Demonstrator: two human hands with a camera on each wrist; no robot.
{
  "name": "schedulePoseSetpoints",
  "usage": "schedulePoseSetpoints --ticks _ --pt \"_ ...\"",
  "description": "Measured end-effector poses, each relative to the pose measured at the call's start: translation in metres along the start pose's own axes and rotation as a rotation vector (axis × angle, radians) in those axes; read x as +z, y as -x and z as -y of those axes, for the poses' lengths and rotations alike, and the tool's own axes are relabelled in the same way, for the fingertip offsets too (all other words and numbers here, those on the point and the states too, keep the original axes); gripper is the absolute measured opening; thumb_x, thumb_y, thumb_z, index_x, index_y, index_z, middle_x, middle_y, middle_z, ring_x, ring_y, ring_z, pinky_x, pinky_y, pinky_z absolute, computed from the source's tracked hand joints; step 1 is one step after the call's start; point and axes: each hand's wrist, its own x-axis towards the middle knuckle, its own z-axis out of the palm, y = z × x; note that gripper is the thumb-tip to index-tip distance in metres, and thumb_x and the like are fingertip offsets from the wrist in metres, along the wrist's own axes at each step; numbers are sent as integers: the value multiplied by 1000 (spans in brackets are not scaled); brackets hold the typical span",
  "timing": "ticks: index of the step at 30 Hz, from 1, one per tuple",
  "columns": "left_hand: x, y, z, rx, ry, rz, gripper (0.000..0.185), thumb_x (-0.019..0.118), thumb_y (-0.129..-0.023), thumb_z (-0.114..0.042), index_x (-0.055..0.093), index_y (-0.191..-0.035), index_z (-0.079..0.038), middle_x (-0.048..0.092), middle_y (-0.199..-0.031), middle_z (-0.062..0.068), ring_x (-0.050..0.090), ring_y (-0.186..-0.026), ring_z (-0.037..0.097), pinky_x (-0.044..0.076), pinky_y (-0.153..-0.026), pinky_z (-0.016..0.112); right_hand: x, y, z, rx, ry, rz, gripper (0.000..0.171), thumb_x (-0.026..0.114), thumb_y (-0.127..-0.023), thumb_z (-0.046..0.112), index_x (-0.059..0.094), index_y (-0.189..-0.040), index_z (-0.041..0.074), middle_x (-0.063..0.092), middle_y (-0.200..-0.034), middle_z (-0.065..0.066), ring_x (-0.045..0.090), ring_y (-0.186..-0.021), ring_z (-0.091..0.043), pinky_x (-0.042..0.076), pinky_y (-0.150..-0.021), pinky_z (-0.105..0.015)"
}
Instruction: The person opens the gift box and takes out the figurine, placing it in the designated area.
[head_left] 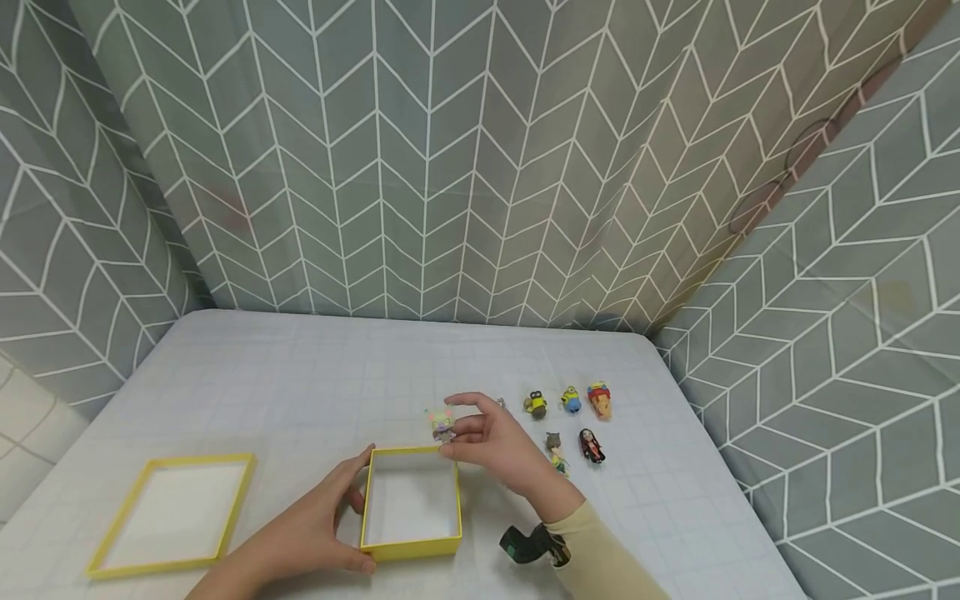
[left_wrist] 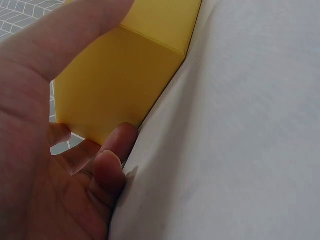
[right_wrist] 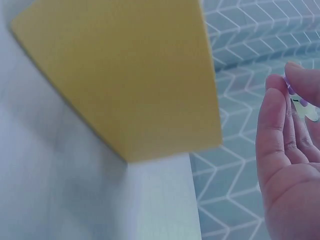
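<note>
A yellow open-topped box [head_left: 416, 549] with a white inside stands at the front middle of the table. My left hand [head_left: 315, 523] grips it from the left, thumb at the near corner and fingers toward the far one; the left wrist view shows the thumb and fingers about the box's yellow side [left_wrist: 112, 80]. Just beyond the box's far right corner, my right hand [head_left: 504, 450] pinches a small pale figurine [head_left: 442, 425] with pink ears above the table. In the right wrist view the fingertips mostly hide the figurine [right_wrist: 306, 108].
A shallow yellow-rimmed lid [head_left: 112, 569] lies at the left. On the right lie several small figurines, among them a yellow-and-blue one [head_left: 572, 401], a red-and-orange one [head_left: 600, 402] and a dark-haired doll [head_left: 592, 447]. A patterned curtain [head_left: 420, 167] hangs behind the table.
</note>
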Motion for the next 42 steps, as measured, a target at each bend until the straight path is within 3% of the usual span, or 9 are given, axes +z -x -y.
schedulePoseSetpoints --ticks 12,19,32,42 --pt "1 -1 2 -56 14 34 133 91 -59 -52 13 -159 -14 52 -101 -3 46 -70 7 42 -60 23 -58 31 -12 40 18 -169 62 79 -85 12 50 -140 18 62 -111 -16 66 -95 -26 53 -83 -38" --pt "1 -1 3 -15 29 22 132 92 -59 -49 13 -159 -12 52 -98 -2 43 -67 5 41 -59 22 -85 49 -21 59 31 -267 67 77 -86 10 46 -145 14 54 -117 -17 63 -100 -27 52 -83 -34" --pt "1 -2 2 -63 42 41 132 93 -60 -47 13 -159 -13 52 -99 0 45 -68 7 42 -59 23 -142 81 -33 104 45 -430 73 75 -87 8 38 -150 11 55 -115 -15 64 -94 -20 52 -82 -34" --pt "2 -3 4 -26 36 33 132 93 -60 -45 13 -159 -12 51 -98 -1 44 -67 6 41 -58 22 -179 101 -45 159 51 -487 75 74 -89 7 33 -151 7 57 -111 -12 63 -93 -18 52 -85 -34"
